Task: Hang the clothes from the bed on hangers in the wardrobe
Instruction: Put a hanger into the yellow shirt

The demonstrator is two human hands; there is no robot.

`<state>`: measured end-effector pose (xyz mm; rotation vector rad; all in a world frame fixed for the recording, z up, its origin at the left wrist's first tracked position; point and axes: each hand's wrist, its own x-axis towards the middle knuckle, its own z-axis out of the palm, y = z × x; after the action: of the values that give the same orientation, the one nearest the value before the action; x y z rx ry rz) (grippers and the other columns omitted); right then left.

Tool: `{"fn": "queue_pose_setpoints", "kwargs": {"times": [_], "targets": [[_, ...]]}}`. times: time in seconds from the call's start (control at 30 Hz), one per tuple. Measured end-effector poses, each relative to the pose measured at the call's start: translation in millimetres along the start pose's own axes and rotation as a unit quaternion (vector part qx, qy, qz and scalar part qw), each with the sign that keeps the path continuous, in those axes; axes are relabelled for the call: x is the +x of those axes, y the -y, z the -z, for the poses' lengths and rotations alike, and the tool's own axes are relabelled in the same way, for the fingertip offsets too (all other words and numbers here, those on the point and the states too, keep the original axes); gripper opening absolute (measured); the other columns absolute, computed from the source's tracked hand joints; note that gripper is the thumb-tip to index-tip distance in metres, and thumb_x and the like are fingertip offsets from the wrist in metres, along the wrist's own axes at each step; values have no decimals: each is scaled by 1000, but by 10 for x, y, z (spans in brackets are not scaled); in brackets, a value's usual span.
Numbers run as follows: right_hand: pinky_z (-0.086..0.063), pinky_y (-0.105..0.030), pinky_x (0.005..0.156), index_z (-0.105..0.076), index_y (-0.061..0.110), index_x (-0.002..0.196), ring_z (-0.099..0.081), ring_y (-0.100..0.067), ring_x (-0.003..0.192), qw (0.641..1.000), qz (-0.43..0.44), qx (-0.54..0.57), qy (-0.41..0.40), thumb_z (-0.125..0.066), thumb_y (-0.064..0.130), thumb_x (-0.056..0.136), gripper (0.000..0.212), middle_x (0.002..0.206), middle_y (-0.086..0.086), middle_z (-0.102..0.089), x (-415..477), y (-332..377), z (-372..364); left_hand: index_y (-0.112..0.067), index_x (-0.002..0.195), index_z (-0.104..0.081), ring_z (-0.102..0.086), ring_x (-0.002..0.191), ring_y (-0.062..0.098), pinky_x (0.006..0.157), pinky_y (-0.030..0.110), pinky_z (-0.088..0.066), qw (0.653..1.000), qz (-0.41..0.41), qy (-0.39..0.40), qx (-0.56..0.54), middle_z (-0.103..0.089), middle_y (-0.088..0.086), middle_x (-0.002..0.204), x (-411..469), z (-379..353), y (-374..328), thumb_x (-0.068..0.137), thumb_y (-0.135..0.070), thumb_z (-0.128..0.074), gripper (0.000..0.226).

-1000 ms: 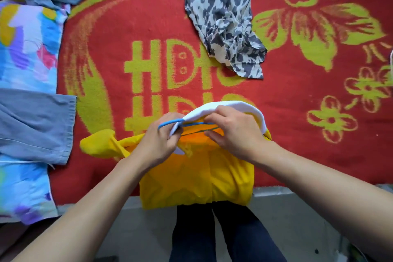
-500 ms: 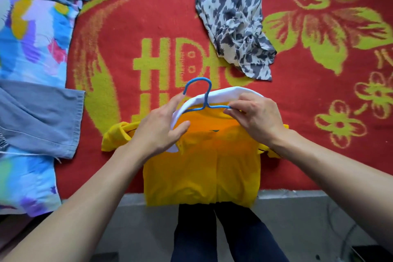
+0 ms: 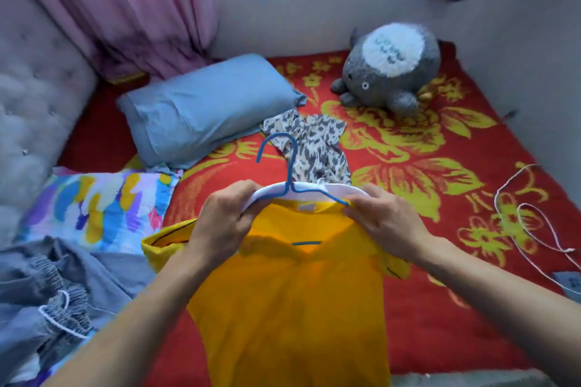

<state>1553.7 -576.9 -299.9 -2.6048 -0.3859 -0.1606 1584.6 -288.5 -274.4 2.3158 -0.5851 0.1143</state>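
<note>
My left hand (image 3: 224, 223) and right hand (image 3: 385, 223) pinch the collar of the yellow shirt (image 3: 292, 308) over the blue hanger (image 3: 290, 163); its hook rises between my fingers, the shirt drooping below them; next, I judge: settle the shoulders, then carry it to the unseen wardrobe.

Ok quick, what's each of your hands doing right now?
Left hand: closed, gripping the yellow shirt at its collar, over the blue hanger.
Right hand: closed, gripping the shirt's collar on the other side.

Soft daylight glows through the pink curtain (image 3: 151, 9) (past the far-left corner of the bed (image 3: 471, 308)); frame edges bend and blur.
</note>
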Motion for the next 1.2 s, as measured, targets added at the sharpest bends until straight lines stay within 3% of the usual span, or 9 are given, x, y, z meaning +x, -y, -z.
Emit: {"fn": "queue_pose_setpoints", "kwargs": {"times": [0.23,0.4,0.53,0.63,0.7,0.8,0.97,1.07,1.2], "targets": [[-54,-42,63,-64,30,110,-66,-30,78,986,67,-8,-152,-39,52,96,36,105,2,-60,398,576,1042,-11,76,-63,-50,59,31,56,41,-37,994,5,-98,-49,-53,16,62,260,1121,-598,92,-39,-50,35],[-52,-39,70,-69,18,105,-62,-24,79,967,120,42,-222,-57,39,89,29,95,1,-60,578,1013,1747,-20,99,-68,-52,58,13,57,37,-41,993,-32,-110,-32,-61,-4,68,311,1503,-1176,87,-36,-58,23],[-52,-37,70,-74,16,100,-59,-21,82,942,173,20,-288,-70,30,80,25,87,0,-66,712,1367,2285,-18,89,-67,-40,52,7,52,35,-32,984,-36,-176,-2,-49,-2,58,206,1772,-1589,87,-36,-54,23],[-53,-37,60,-76,14,94,-59,-25,81,903,260,-44,-338,-72,19,83,13,85,-3,-68,632,1601,2535,-22,101,-72,-58,63,7,55,25,-39,961,-28,-266,63,-64,-7,68,-7,1952,-1914,89,-32,-57,22],[-53,-36,58,-76,15,94,-61,-21,79,894,335,-32,-296,-70,19,84,12,87,-1,-69,477,1730,2556,-19,102,-72,-62,69,8,55,24,-40,942,-14,-316,110,-67,-6,71,-198,2007,-2105,89,-30,-57,24],[-52,-37,61,-77,26,86,-63,-5,70,922,367,65,-106,-67,47,85,24,85,12,-70,129,1879,2468,-18,100,-72,-62,68,16,53,21,-36,927,18,-340,158,-59,-11,67,-614,1942,-2369,87,-34,-55,27],[-53,-35,65,-75,23,87,-67,-13,81,889,386,128,-211,-60,50,85,31,90,9,-70,-235,2138,2425,-22,102,-70,-60,69,19,53,27,-40,913,51,-328,236,-65,-2,80,-1627,1659,-2764,91,-35,-55,23],[-48,-30,66,-66,30,109,-60,-8,85,884,436,126,-110,-56,63,81,45,97,14,-64,-525,2551,2312,-25,101,-67,-59,71,16,55,38,-47,895,107,-335,274,-65,-3,82,-2343,1582,-3089,92,-45,-48,30],[-38,-32,53,-62,27,91,-55,-11,63,840,531,105,43,-38,65,90,45,68,9,-58,-1107,3267,1939,-21,102,-69,-61,79,18,65,35,-49,847,196,-382,313,-66,-1,88,-3315,1643,-3628,91,-40,-52,28]]}}
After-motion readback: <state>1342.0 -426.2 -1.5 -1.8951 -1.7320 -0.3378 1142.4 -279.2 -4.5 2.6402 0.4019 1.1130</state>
